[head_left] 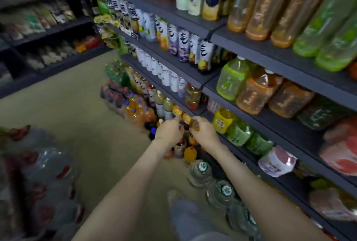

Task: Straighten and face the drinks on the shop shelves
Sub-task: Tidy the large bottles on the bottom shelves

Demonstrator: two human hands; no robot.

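Both my arms reach down to the lowest row of drinks at the foot of the dark shelving. My left hand [170,131] curls round the top of a dark bottle [185,126] with a yellow cap. My right hand [202,129] grips a neighbouring yellow-capped bottle [195,126] right beside it. More yellow-capped bottles [177,110] stand just behind them. Small orange and brown bottles [190,154] stand below my wrists. The frame is blurred, so labels are unreadable.
Shelves [241,90] on the right carry rows of tea, juice and green bottles. Large water bottles [200,172] stand on the floor by my right forearm. Wrapped packs of bottles [44,173] sit at the left. Beige floor [77,105] lies between the racks.
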